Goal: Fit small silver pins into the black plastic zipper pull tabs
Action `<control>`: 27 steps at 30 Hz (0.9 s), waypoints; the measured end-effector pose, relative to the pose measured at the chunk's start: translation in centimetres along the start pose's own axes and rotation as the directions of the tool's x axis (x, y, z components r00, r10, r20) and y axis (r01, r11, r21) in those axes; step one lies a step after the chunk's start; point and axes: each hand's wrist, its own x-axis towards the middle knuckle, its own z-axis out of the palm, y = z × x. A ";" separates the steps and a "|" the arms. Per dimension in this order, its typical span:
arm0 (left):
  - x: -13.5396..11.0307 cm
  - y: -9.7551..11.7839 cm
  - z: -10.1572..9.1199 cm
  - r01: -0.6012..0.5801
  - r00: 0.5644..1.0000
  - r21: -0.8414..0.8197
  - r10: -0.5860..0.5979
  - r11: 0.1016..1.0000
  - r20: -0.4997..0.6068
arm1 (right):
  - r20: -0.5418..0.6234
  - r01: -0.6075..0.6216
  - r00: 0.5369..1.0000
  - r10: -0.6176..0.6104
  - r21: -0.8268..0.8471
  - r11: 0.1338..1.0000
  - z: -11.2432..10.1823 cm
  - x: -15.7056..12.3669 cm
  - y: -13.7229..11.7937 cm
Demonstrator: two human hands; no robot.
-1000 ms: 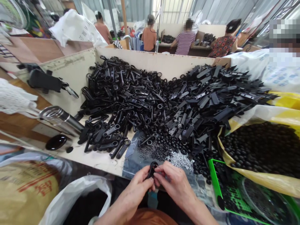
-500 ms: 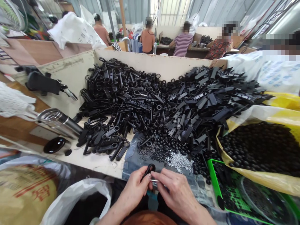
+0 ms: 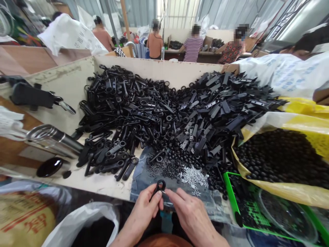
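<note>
My left hand [image 3: 146, 209] pinches a black plastic part with a ring-shaped end [image 3: 160, 185], the ring pointing up. My right hand [image 3: 189, 207] reaches in from the right, its fingers bent together and the fingertips against the part. A short bit of a silver metal pin [image 3: 163, 192] shows between the fingertips and the part; its remaining length is hidden. Just beyond the hands lie a heap of silver pins [image 3: 192, 177] and a spread of tiny black pieces [image 3: 159, 167] on a dark grey mat [image 3: 140, 178].
Behind the mat rise heaps of ring-ended black parts [image 3: 118, 89] and flat black pieces [image 3: 213, 106]. On the right are a yellow bag [image 3: 259, 185] of black balls and a green tray [image 3: 231, 199]. A steel flask [image 3: 59, 140] lies left. Several people work beyond the partition.
The silver pin showed longer between the hands before; now only a short bit is visible. My right fingers have straightened somewhat. The whole view has shifted slightly, with things appearing further left.
</note>
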 end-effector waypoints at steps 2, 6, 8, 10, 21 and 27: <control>0.0 0.1 0.2 0.014 1.000 -0.015 -0.014 1.000 -0.001 | 0.018 -0.021 1.000 0.021 -0.007 1.000 0.2 0.2 -0.1; 0.2 0.0 0.6 0.062 0.996 -0.100 -0.068 0.993 -0.057 | 0.056 -0.040 0.998 0.041 -0.025 0.999 0.3 0.4 -0.2; 0.3 -0.2 0.8 0.085 0.992 -0.138 -0.097 0.987 -0.081 | 0.043 -0.036 0.998 0.039 -0.050 0.998 0.4 0.6 -0.4; 0.4 -0.4 0.9 0.101 0.989 -0.152 -0.115 0.983 -0.088 | -0.003 -0.031 1.000 0.031 -0.088 0.996 0.6 0.8 -0.5; 1.0 -1.7 0.7 0.146 0.975 -0.206 -0.176 0.968 -0.138 | -0.102 -0.022 0.995 0.003 -0.190 0.982 1.4 1.0 -0.8; 1.0 -1.9 1.0 0.150 0.971 -0.213 -0.185 0.965 -0.154 | -0.099 0.033 0.993 -0.063 -0.285 0.958 1.9 1.2 -1.2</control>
